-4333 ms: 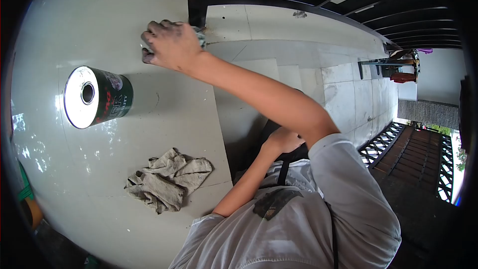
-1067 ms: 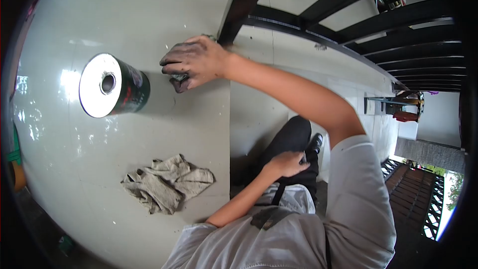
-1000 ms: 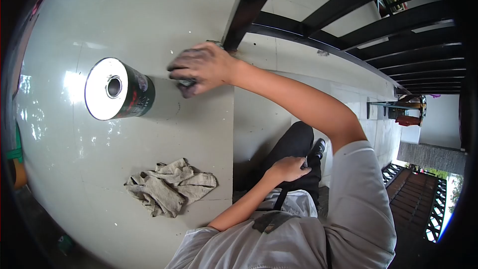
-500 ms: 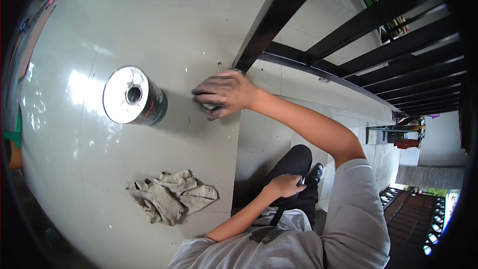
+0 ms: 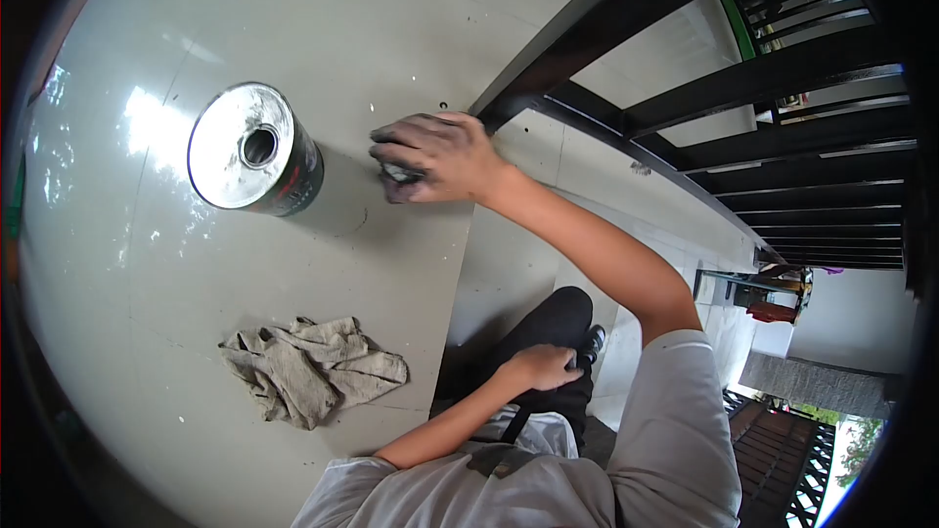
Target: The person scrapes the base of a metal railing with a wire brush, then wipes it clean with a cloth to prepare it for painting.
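Observation:
My right hand, its fingers smeared black, is closed around a small pale wad that shows only partly under the fingers. It is low over the tiled floor, close to the foot of a black metal gate post. To its left a metal can stands upright, with a silvery top and a round opening. My left hand rests on my dark trouser leg, fingers curled in and apparently holding nothing. A crumpled beige rag lies on the floor below the can.
Black gate bars fill the upper right. Pale glossy tiles stretch over the left side, and a floor edge runs beside my leg. Further right are a red item and a brown lattice panel.
The view has shifted slightly, so the can and rag appear a little further left. My right hand keeps its grip near the post, and my left hand stays on my leg.

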Motion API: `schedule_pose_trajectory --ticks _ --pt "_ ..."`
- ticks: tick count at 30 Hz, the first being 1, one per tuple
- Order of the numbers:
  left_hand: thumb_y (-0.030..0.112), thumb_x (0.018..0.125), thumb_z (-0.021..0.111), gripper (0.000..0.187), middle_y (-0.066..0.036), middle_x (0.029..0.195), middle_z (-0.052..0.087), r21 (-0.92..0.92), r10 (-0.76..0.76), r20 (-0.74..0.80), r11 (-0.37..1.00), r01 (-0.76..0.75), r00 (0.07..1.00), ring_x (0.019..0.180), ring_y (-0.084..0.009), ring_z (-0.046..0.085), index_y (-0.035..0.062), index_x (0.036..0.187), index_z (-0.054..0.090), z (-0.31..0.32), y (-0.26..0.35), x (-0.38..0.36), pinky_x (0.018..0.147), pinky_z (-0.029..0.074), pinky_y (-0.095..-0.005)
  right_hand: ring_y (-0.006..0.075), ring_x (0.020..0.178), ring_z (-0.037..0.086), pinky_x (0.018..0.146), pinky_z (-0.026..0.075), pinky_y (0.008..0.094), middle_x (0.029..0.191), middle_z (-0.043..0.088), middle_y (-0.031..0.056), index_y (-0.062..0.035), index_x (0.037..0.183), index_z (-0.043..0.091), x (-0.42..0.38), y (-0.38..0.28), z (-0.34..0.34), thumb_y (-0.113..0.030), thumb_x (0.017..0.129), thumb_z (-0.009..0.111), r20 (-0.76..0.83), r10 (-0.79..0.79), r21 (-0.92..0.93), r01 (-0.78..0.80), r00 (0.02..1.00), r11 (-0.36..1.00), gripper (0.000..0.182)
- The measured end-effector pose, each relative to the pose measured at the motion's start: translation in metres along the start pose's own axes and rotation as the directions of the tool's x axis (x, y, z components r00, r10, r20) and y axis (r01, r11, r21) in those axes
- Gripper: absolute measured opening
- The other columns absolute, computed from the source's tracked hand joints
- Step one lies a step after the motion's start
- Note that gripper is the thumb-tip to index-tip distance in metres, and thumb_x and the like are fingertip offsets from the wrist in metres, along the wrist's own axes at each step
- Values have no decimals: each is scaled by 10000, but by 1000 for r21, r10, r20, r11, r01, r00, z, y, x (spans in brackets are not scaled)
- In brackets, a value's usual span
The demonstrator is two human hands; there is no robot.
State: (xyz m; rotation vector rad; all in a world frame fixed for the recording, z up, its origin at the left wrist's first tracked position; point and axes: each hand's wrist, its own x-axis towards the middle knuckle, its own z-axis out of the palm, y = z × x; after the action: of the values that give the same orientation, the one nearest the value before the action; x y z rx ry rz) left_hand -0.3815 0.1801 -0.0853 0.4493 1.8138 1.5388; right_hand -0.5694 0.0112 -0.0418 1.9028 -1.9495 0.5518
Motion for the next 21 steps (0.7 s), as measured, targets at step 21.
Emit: schedule_pose_trajectory --ticks 21 --pt "531 876 502 555 -190 917 659 -38 26 90 999 -22 996 890 -349 631 26 1086 597 -3 8 0 819 469 -412 52 928 610 832 363 228 1011 636 -90 -242 922 633 -63 20 -50 -392 620 687 78 -19 -8 20 997 1000 342"
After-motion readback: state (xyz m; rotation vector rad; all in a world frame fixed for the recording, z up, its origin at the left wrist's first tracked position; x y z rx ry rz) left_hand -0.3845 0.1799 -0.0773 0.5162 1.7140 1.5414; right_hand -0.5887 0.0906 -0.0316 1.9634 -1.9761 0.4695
